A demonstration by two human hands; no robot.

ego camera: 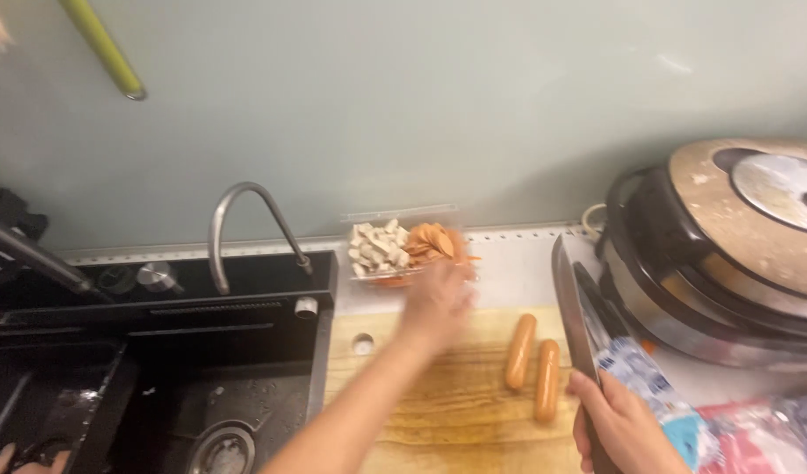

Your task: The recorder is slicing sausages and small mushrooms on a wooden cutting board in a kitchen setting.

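My left hand [437, 303] reaches forward over the wooden cutting board [456, 399] and touches the near edge of a clear plastic container [361, 218]. The hand is blurred, so its grip is unclear. The container holds white chunks [377, 247] and orange slices [432, 239]. My right hand [623, 426] grips the handle of a large knife [570, 307], blade pointing away from me along the board's right edge. Two whole sausages [520, 351] [547, 379] lie side by side on the board, just left of the blade.
A black sink [158, 386] with a curved metal faucet [237, 219] lies left of the board. Someone's fingers [8, 461] show at its lower left corner. A round electric cooker [728, 254] stands at the right, with plastic packets [737, 439] below it. A green handle [105, 48] hangs on the wall.
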